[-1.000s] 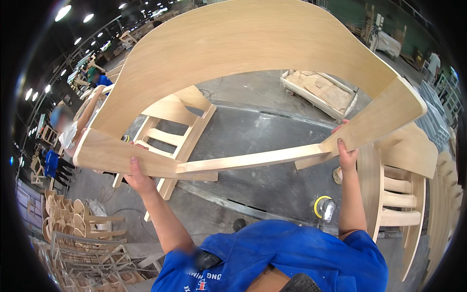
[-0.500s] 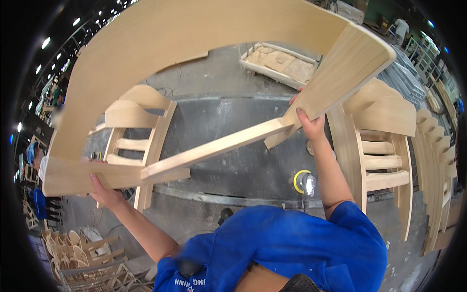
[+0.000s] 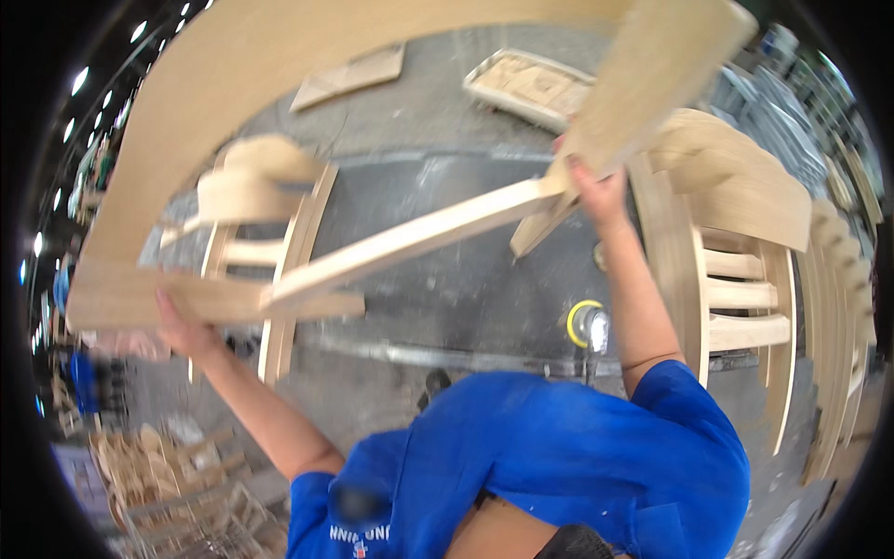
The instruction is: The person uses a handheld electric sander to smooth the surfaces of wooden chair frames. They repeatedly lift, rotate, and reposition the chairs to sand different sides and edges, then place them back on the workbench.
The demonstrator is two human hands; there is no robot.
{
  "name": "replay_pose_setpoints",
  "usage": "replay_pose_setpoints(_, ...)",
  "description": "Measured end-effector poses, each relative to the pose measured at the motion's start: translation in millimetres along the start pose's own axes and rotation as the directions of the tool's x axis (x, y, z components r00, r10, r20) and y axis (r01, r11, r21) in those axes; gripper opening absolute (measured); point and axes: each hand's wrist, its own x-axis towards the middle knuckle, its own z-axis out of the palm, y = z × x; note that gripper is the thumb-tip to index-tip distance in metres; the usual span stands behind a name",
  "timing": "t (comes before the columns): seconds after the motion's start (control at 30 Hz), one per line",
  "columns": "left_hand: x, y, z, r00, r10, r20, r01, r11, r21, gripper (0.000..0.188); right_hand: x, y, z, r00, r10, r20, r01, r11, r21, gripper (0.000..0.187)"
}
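Note:
Between both hands I hold up a pale wooden chair back frame (image 3: 419, 233), a wide curved top panel with two flat posts and a straight crossbar joining them. My left hand (image 3: 188, 334) is closed on the left post, just outside the crossbar joint; part of its fingers is behind the wood. Around the right post my right hand (image 3: 599, 197) is closed, thumb on the near face, beside the other joint. The frame is tilted over a dark worktable (image 3: 438, 317). A round sander with a yellow rim (image 3: 589, 326) lies on the table below my right hand.
Stacked chair backs (image 3: 251, 252) stand at the table's left, more (image 3: 745, 298) at its right. Further right is a row of curved wooden parts (image 3: 833, 326). Beyond the table are a shallow bin (image 3: 531, 86) and a flat board (image 3: 349, 76). Small wooden parts (image 3: 163, 466) sit lower left.
The whole view has shifted, so the table and sander sit higher in the picture. Both hands, still gripping the chair back frame, have moved up with it, the left end a little more.

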Motion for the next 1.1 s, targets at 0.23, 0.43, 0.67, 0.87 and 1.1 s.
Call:
replay_pose_setpoints(0.23, 9.7, -0.3, 19.7, 0.999, 0.032, 0.011, -0.033, 0.996, 0.082, 0.043, 14.3, 9.6, 1.5, 0.999, 0.029, 0.032, -0.025, 0.992, -0.122, 0.025)
replay_pose_setpoints(0.43, 25.0, -15.7, 15.5, 0.999, 0.037, 0.034, -0.040, 0.994, 0.102, 0.044, 22.8, 20.1, 4.6, 0.999, 0.052, 0.005, -0.051, 0.988, -0.149, 0.029)
replay_pose_setpoints(0.67, 36.0, -35.9, 6.5, 0.989, 0.136, -0.052, -0.121, 0.966, 0.229, 0.040, 20.3, 42.3, -7.7, 0.998, 0.042, 0.041, -0.042, 0.999, -0.014, 0.031)
replay_pose_setpoints(0.87, 19.0, -14.4, 25.1, 0.981, 0.191, 0.020, -0.192, 0.979, 0.075, 0.037, 25.3, 33.7, -3.8, 1.000, 0.031, 0.004, -0.030, 0.997, -0.071, 0.036)
replay_pose_setpoints(1.1, 15.0, 0.5, 32.6, 0.981, 0.190, 0.039, -0.193, 0.977, 0.095, 0.036, 26.6, 21.6, 3.6, 0.999, -0.004, 0.043, 0.006, 0.998, -0.059, 0.044)
